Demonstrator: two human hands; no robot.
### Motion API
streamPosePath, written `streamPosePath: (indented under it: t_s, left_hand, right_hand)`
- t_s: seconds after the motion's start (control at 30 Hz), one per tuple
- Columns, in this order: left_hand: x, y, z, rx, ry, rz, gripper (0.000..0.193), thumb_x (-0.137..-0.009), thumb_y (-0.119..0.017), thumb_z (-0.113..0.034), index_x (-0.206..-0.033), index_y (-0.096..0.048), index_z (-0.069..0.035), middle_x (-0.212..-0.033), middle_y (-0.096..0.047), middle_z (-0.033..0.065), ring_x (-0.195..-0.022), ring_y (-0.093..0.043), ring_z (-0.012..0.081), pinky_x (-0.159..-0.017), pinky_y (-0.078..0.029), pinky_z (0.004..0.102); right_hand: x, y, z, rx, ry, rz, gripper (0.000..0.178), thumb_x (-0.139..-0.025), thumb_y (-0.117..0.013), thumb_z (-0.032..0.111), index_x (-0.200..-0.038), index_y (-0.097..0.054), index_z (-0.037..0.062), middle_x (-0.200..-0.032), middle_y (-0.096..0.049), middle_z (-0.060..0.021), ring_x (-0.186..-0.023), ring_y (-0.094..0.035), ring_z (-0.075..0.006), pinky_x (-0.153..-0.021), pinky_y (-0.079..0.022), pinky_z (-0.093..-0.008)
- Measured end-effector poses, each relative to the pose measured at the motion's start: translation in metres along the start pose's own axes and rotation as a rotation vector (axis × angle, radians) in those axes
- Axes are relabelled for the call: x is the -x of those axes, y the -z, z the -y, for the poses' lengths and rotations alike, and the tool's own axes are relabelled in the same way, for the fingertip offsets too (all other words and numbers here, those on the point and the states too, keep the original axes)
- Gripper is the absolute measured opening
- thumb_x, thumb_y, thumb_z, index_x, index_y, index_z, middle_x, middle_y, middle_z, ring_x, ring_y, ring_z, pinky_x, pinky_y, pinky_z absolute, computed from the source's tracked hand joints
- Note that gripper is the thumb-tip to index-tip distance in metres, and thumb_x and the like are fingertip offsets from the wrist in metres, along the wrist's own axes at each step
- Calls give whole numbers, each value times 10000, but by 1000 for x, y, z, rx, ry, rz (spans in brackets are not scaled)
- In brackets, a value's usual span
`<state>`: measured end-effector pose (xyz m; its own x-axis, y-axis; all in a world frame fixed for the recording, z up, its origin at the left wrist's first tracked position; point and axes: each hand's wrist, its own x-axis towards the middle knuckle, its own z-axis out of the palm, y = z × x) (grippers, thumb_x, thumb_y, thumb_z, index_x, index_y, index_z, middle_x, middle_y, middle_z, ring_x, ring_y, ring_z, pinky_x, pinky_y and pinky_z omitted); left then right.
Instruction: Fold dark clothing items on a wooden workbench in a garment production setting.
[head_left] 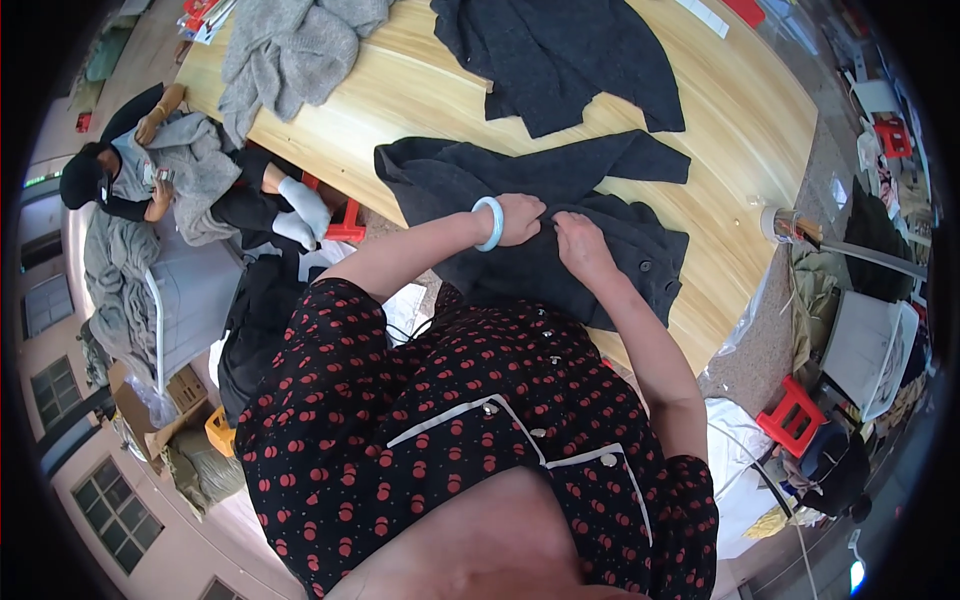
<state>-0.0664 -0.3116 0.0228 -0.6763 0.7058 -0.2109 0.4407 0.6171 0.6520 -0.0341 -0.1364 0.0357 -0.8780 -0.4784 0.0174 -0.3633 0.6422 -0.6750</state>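
A dark charcoal knit cardigan (480,175) with large buttons lies spread at the near edge of the table, one sleeve reaching out to the right. Both of my hands rest on its middle, close together. My left hand (517,219), below a pale blue bangle (490,222), has its fingers curled and pinching the knit. Beside it, my right hand (583,243) also pinches the fabric with bent fingers. A dark button (645,267) shows on the cardigan to the right of my right hand.
Another dark knit garment (560,60) and a grey knit one (290,60) lie farther back on the wooden table (740,130). A jar of tools (785,226) stands at its right edge. To the left sits a co-worker (150,170) with grey knitwear. A red stool (792,415) is at right.
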Motion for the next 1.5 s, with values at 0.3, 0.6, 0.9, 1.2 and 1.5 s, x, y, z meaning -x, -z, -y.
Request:
streamPosePath:
  t_s: [0.3,0.6,0.9,1.2,1.5]
  left_hand:
    - [2,9,-12,364,157,64,401,-705,-600,-351,-903,-571,-4,-885,-563,209,-860,-535,331,-748,-415,374]
    - [-13,-32,-20,-142,582,46,456,-681,-634,-211,-1108,-497,-130,-1183,-452,119,-1075,-450,325,-848,-419,418]
    - [129,-49,-79,431,613,-458,430,-600,-605,-165,-1010,-553,-48,-941,-578,175,-916,-539,306,-790,-430,375]
    - [558,18,-204,-364,1808,-1439,590,-626,-638,-374,-1095,-518,-36,-1083,-526,189,-1039,-483,308,-884,-389,336]
    - [621,-123,-86,48,2113,-1135,519,-740,-524,-418,-1016,-537,21,-952,-577,194,-929,-541,302,-777,-434,348]
  right_hand:
    - [9,22,-7,-204,-282,-15,317,-721,-616,148,-978,-479,25,-813,-553,-107,-759,-554,-228,-684,-437,-316]
    - [77,40,-22,171,-89,-24,544,-736,-597,117,-1198,-344,-19,-1137,-422,-207,-1038,-446,-311,-896,-356,-350]
    - [58,52,-65,-410,-419,28,512,-790,-567,96,-1231,-318,19,-1144,-404,-149,-981,-451,-197,-837,-386,-287]
    - [1,-12,-31,-402,-251,319,475,-804,-536,115,-1227,-329,56,-1136,-403,-119,-986,-429,-182,-852,-352,-289]
    - [20,-42,3,-364,-275,515,467,-760,-544,120,-1189,-383,30,-1168,-442,-161,-988,-489,-224,-824,-400,-306]
